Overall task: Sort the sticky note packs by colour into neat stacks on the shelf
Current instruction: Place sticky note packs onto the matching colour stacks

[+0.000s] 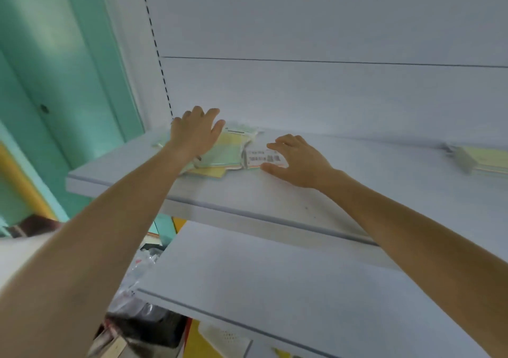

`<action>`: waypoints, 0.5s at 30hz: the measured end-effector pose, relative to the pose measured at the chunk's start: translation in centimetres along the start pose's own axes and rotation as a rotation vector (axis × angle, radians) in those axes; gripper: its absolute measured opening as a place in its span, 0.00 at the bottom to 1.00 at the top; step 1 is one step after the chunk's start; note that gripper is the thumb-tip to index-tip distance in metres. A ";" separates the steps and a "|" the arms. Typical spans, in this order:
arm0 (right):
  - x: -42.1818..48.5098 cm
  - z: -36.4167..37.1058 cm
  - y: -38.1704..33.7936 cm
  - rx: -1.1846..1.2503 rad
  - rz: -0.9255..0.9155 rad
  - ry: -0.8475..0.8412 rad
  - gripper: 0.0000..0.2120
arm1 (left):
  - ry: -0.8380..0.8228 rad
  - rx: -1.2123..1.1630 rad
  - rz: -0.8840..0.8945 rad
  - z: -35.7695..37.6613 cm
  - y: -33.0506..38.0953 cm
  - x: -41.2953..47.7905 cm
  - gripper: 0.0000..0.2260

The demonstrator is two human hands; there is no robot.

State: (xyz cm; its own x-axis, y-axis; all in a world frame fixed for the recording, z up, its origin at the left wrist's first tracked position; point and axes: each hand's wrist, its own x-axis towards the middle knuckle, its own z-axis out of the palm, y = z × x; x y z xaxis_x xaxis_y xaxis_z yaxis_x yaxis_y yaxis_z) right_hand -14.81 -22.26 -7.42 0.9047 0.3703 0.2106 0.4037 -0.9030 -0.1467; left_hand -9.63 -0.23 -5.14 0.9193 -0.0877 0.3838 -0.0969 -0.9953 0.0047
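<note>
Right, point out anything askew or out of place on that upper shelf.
The packs under the left hand lie fanned, not squared: a yellow pack juts out in front. A lone pack sits far right.

Single head-worn view, angled forward and down, close over a white shelf (247,192), wide-angle.

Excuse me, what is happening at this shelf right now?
A person is reaching up to the upper shelf. The left hand rests flat on a loose pile of green and yellow sticky note packs, while the right hand touches a white-labelled pack at the pile's right end. Another stack lies far right on the same shelf.
</note>
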 end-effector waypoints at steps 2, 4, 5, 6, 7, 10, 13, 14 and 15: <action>1.4 0.7 -1.5 0.006 0.011 -0.003 0.28 | -0.032 0.010 -0.029 0.4 -3.5 0.4 0.21; 2.4 1.4 -2.2 0.000 0.039 -0.023 0.28 | -0.060 0.015 -0.047 0.8 -6.1 1.0 0.21; 2.7 1.7 -2.3 -0.005 0.057 -0.047 0.28 | -0.086 0.011 -0.056 1.1 -7.1 1.3 0.21; 2.9 2.0 -2.4 -0.009 0.076 -0.078 0.29 | -0.117 0.004 -0.063 1.4 -8.0 1.7 0.21; 3.1 2.2 -2.4 -0.013 0.091 -0.108 0.29 | -0.154 -0.009 -0.071 1.8 -8.7 2.1 0.20; 3.7 2.9 -2.1 -0.032 0.125 -0.155 0.31 | -0.236 -0.084 -0.084 3.0 -9.6 3.3 0.20; 4.2 2.9 -1.8 -0.054 0.124 -0.147 0.32 | -0.261 -0.153 -0.099 3.6 -9.6 4.3 0.24; 4.2 2.9 -1.7 -0.064 0.125 -0.143 0.32 | -0.270 -0.178 -0.090 3.7 -9.6 4.6 0.26; 4.3 2.8 -1.7 -0.072 0.123 -0.133 0.31 | -0.281 -0.201 -0.077 3.8 -9.7 5.0 0.28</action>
State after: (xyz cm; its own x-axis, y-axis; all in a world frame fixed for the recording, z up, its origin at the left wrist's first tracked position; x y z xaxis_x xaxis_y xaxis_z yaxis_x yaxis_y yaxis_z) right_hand -11.25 -18.53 -8.96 0.9585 0.2777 0.0649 0.2828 -0.9547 -0.0928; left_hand -2.63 8.82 -6.78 0.9932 -0.0486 0.1058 -0.0707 -0.9739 0.2159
